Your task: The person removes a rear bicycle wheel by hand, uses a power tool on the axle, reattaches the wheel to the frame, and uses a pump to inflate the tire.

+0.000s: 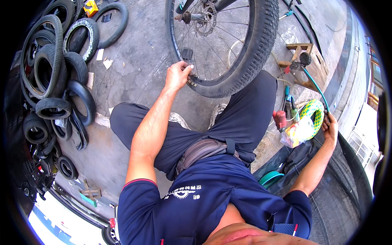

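Note:
A bicycle wheel (200, 49) with a knobbly black tyre (261, 45) stands in front of me, its lower part by my knee. My left hand (178, 76) is closed at the wheel's near left edge, thumb and fingers pinching at the rim and tyre sidewall. Whether a valve is between the fingertips cannot be made out. Out to the right, my right hand (330, 126) has its fingers closed round the end of a teal air hose (317, 87). This hose runs up to a round black gauge (305, 59). A green-and-yellow coil (316, 116) lies beside that hand.
Many loose tyres (51, 73) are piled at the left. A wooden stool (314, 61) stands at the right under the gauge. Near my right knee are a red-handled tool (279, 119) and a clear plastic bag (298, 132). A teal bowl (270, 178) sits lower down.

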The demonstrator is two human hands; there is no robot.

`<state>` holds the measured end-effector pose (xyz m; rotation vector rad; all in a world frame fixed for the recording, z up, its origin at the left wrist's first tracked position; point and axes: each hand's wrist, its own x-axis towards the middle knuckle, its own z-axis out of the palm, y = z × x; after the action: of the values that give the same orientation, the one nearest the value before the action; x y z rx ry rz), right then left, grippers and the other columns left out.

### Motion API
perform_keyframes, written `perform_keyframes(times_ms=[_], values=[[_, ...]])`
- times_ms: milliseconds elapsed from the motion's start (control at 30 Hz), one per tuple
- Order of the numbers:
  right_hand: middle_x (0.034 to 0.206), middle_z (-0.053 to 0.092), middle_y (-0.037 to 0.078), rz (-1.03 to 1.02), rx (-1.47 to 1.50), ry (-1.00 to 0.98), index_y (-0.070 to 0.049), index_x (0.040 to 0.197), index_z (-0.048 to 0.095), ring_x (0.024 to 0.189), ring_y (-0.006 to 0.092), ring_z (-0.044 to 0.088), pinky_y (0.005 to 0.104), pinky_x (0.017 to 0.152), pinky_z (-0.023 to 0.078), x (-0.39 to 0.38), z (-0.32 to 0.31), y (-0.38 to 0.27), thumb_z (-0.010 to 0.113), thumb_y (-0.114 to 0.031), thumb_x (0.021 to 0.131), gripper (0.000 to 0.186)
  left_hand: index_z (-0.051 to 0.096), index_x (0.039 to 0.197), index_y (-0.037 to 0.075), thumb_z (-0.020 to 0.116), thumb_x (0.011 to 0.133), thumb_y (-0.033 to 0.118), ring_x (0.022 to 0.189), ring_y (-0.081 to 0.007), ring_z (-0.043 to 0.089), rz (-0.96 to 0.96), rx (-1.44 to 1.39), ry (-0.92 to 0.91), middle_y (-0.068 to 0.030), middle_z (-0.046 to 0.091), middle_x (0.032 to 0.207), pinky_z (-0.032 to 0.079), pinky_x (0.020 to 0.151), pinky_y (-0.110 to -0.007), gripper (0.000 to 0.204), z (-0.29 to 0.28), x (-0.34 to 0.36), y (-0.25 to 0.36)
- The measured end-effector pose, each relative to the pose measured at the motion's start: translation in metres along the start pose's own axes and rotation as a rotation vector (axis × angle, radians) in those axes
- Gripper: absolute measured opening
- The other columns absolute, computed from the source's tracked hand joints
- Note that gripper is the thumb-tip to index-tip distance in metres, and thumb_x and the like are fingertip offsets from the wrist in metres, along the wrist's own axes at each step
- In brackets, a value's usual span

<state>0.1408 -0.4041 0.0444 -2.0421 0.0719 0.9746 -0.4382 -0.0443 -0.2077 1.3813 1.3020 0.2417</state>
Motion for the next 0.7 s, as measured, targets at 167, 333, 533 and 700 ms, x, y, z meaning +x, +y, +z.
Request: perform_keyframes(times_ms=[167, 333, 533, 700], values=[[0.058, 0.037, -0.007, 0.022, -0.107, 0.002, -0.005, 0.111, 0.067, 0.040, 0.0050, 0.028, 0.0229, 0.037, 0.022, -0.012, -0.021, 0.004, 0.054, -0.031, 0.103, 0.030, 0.074, 0.101, 0.002, 0.076, 0.089, 0.023, 0.070, -0.0140, 0.069, 0.195, 0.130, -0.002, -0.0083, 0.075, 0.082, 0.054, 0.067, -0.033, 0.024, 0.009, -0.001, -0.001], [0.057, 0.039, -0.007, -0.008, -0.311, 0.164, -0.007, 0.107, 0.067, 0.039, 0.0045, 0.029, 0.0233, 0.036, 0.021, -0.033, -0.021, -0.033, 0.055, -0.030, 0.102, 0.027, 0.071, 0.100, 0.001, 0.077, 0.086, 0.018, 0.077, -0.0157, 0.071, 0.174, 0.216, -0.044, -0.0105, 0.075, 0.085, 0.056, 0.071, -0.032, 0.023, 0.010, -0.001, 0.011], [0.057, 0.043, -0.004, 0.267, -0.538, 0.300, -0.013, 0.098, 0.066, 0.040, 0.0104, 0.031, 0.0310, 0.038, 0.025, 0.007, -0.110, -0.005, 0.059, -0.038, 0.094, 0.027, 0.067, 0.105, 0.000, 0.072, 0.088, 0.011, 0.077, -0.0145, 0.071, 0.142, 0.048, -0.222, -0.0095, 0.075, 0.090, 0.057, 0.070, -0.031, 0.020, 0.006, 0.007, -0.003], [0.055, 0.041, -0.005, 0.453, -0.443, 0.512, -0.018, 0.074, 0.052, 0.041, 0.0113, 0.031, 0.0298, 0.041, 0.024, 0.034, -0.204, 0.072, 0.063, -0.037, 0.089, 0.027, 0.064, 0.114, 0.000, 0.073, 0.089, 0.011, 0.072, -0.0140, 0.067, 0.002, -0.164, -0.287, -0.0100, 0.074, 0.091, 0.056, 0.068, -0.032, 0.028, 0.010, 0.004, -0.001]])
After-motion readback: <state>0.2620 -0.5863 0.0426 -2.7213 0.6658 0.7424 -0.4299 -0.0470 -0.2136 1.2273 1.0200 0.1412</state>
